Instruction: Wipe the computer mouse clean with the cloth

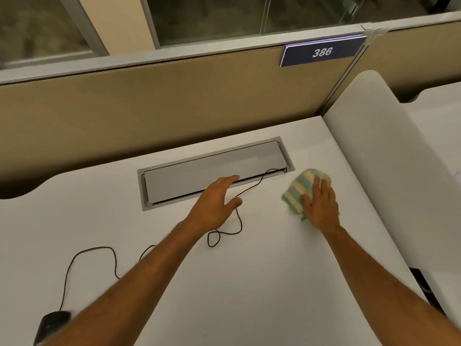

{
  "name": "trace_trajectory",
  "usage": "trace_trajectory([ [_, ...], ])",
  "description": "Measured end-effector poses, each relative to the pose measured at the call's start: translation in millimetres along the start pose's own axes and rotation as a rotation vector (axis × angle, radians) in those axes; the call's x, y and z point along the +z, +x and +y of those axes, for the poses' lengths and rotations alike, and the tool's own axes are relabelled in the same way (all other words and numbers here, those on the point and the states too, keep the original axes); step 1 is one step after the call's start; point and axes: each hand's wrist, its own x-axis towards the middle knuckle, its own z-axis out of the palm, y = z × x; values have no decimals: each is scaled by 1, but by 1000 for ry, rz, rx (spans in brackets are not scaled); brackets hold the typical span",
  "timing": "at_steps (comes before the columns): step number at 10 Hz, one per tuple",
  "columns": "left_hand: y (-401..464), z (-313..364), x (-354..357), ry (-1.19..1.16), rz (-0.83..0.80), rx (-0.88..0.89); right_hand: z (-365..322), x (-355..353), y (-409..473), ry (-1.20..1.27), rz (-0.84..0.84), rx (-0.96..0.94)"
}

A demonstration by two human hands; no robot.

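A black computer mouse lies on the white desk at the near left, partly hidden by my left forearm. Its black cord loops across the desk to the cable hatch. A green and cream striped cloth lies on the desk at the right. My right hand rests flat on the cloth, fingers spread over it. My left hand hovers open over the cord near the hatch's front edge, holding nothing.
A grey cable hatch is sunk into the desk's far middle. A tan partition with a sign reading 386 backs the desk. A white rounded divider borders the right side.
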Motion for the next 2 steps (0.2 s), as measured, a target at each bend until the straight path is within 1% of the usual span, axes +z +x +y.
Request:
trace_trajectory([
  [1,-7,0,-12,1,21,-14,-15,3,-7,-73,-49,68],
  [2,-23,17,-37,36,103,14,-57,-12,-17,101,-35,-114],
])
